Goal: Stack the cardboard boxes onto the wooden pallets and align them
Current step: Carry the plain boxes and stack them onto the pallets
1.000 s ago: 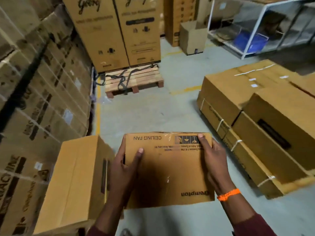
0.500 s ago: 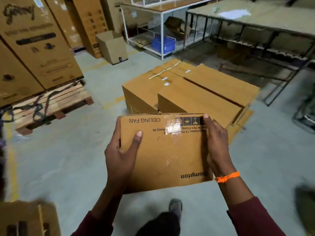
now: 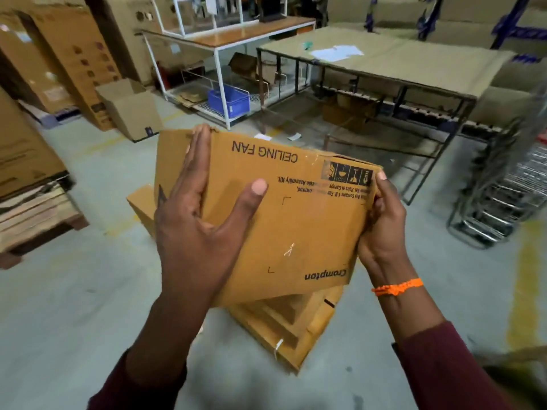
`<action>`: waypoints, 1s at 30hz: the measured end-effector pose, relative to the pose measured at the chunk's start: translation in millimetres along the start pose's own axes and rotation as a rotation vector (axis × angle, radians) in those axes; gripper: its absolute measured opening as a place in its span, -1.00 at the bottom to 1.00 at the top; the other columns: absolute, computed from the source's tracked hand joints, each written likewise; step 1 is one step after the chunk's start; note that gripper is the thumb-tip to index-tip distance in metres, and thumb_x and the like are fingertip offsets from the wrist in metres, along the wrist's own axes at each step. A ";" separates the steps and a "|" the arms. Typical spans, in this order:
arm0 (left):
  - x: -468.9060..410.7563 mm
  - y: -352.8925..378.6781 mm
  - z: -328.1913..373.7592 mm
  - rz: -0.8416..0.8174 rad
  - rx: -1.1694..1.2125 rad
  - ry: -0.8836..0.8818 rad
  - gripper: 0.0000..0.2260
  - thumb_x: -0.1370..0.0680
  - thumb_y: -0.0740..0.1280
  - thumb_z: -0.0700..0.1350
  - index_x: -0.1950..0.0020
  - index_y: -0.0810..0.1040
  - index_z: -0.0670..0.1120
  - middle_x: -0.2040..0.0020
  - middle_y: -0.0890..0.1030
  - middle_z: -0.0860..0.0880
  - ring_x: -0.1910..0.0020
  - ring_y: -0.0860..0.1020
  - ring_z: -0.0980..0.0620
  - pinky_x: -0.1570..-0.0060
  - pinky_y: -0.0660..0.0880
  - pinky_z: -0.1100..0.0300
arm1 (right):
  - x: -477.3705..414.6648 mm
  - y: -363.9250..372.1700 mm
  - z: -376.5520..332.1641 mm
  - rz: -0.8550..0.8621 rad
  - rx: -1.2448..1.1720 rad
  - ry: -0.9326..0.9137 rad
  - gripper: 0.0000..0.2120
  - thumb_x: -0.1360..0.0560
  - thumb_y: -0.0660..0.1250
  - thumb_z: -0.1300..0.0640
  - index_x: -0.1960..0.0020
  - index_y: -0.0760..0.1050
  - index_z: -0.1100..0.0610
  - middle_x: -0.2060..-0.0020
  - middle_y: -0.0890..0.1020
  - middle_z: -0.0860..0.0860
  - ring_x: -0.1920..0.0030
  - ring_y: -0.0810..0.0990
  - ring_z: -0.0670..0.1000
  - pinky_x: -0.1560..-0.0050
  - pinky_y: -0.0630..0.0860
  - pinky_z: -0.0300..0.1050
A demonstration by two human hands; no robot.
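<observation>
Head view, carrying phase. A Crompton ceiling fan box (image 3: 284,214) is held in the air in front of the body, and both hands have it. The left hand (image 3: 195,226) lies flat along the box's left edge, fingers straight and thumb spread across the printed top face. The right hand (image 3: 381,229), which has an orange wristband (image 3: 396,287), has its fingers curled round the right edge near the handling symbols. Compared with a second ago, the view has swung from the loaded wooden pallet (image 3: 35,220), now at the left margin, to the work tables and blue crate (image 3: 228,100). The box was held level then; it now sits closer to the camera and tilted, with its left end higher. The low stack of flat cartons (image 3: 284,327), half a second ago ahead of the box, now lies directly beneath it, with the two apart. Whether a pallet lies under that stack cannot be told. The change suggests that the carry is ending and placement is next: levelling the box, lowering it onto the stack, and squaring its edges to those below. The tilt is the main risk for alignment.
</observation>
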State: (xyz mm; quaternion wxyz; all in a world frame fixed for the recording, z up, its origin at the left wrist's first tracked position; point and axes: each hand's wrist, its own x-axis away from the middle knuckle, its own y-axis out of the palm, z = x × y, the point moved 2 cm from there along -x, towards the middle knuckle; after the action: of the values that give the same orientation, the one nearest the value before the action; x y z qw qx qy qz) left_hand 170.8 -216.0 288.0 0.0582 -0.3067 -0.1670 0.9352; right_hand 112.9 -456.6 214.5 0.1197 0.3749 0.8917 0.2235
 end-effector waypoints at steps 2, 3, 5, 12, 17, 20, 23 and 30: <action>-25.4 37.4 9.9 0.003 -0.013 0.025 -0.25 -0.46 0.32 0.40 -0.57 0.08 0.32 -0.53 0.38 0.13 -0.48 0.39 0.10 -0.43 0.40 -0.12 | -44.0 -13.1 -9.1 -0.015 -0.045 0.005 -0.67 -0.69 0.18 -0.01 -0.04 0.69 0.10 0.05 0.76 0.07 -0.01 0.73 0.06 0.05 0.65 -0.07; -35.9 59.1 14.8 0.011 -0.025 0.040 -0.25 -0.47 0.32 0.38 -0.58 0.09 0.29 -0.53 0.38 0.12 -0.48 0.38 0.10 -0.43 0.40 -0.11 | -66.2 -21.5 -13.6 -0.020 -0.064 0.004 -0.67 -0.69 0.18 0.00 -0.05 0.68 0.11 0.06 0.76 0.07 -0.01 0.73 0.05 0.06 0.64 -0.08; -54.2 108.7 22.4 0.038 -0.035 0.073 -0.26 -0.50 0.34 0.33 -0.60 0.11 0.24 -0.53 0.38 0.10 -0.49 0.38 0.09 -0.43 0.40 -0.10 | -114.3 -44.0 -25.1 -0.036 -0.099 -0.007 -0.66 -0.69 0.18 -0.01 -0.07 0.67 0.12 0.06 0.76 0.07 -0.02 0.72 0.05 0.04 0.64 -0.08; -100.1 323.0 56.8 0.145 0.102 0.095 -0.30 -0.56 0.37 0.18 -0.62 0.17 0.03 -0.56 0.36 -0.01 -0.52 0.34 0.03 -0.42 0.41 -0.10 | -295.4 -164.9 -109.1 -0.098 -0.064 -0.101 -0.71 -0.68 0.20 -0.05 -0.02 0.64 0.06 0.10 0.73 0.00 -0.02 0.69 0.03 -0.02 0.61 -0.05; -133.0 452.6 73.0 0.184 0.218 0.010 -0.33 -0.55 0.35 0.23 -0.58 0.15 0.20 -0.55 0.37 0.00 -0.51 0.37 -0.01 -0.38 0.45 -0.14 | -414.3 -236.4 -149.4 -0.087 0.002 -0.076 -0.72 -0.65 0.26 -0.06 0.02 0.67 0.06 0.12 0.73 0.01 0.02 0.69 0.03 -0.07 0.61 -0.02; -150.5 507.5 62.3 0.229 0.236 -0.045 -0.36 -0.56 0.37 0.19 -0.57 0.15 0.23 -0.55 0.36 0.00 -0.51 0.36 -0.05 -0.39 0.44 -0.17 | -472.4 -260.2 -146.6 -0.108 0.033 -0.067 -0.72 -0.63 0.29 -0.08 -0.01 0.69 0.08 0.06 0.74 0.05 -0.04 0.68 0.08 -0.17 0.61 0.04; -168.1 559.8 38.2 0.262 0.258 -0.083 -0.37 -0.57 0.36 0.19 -0.57 0.16 0.24 -0.56 0.35 0.02 -0.51 0.37 -0.04 -0.37 0.44 -0.20 | -533.2 -281.1 -127.7 -0.139 0.033 -0.022 -0.74 -0.61 0.31 -0.08 0.01 0.69 0.06 0.09 0.74 0.01 0.00 0.68 0.04 -0.14 0.58 0.00; -215.8 673.0 -30.1 0.374 0.222 -0.204 -0.38 -0.59 0.33 0.14 -0.59 0.18 0.09 -0.54 0.38 0.00 -0.49 0.40 0.02 -0.34 0.48 -0.17 | -658.9 -293.2 -96.4 -0.212 0.224 0.034 -0.68 -0.68 0.20 -0.04 0.12 0.66 -0.02 0.15 0.72 -0.09 0.04 0.66 -0.08 -0.11 0.51 -0.07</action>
State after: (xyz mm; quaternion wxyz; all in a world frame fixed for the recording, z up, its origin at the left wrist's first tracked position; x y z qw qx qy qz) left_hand 358.1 -884.2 150.7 -0.0999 -0.2281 -0.0083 0.9685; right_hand 350.6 -1143.7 185.6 0.0848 0.2857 0.9476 0.1150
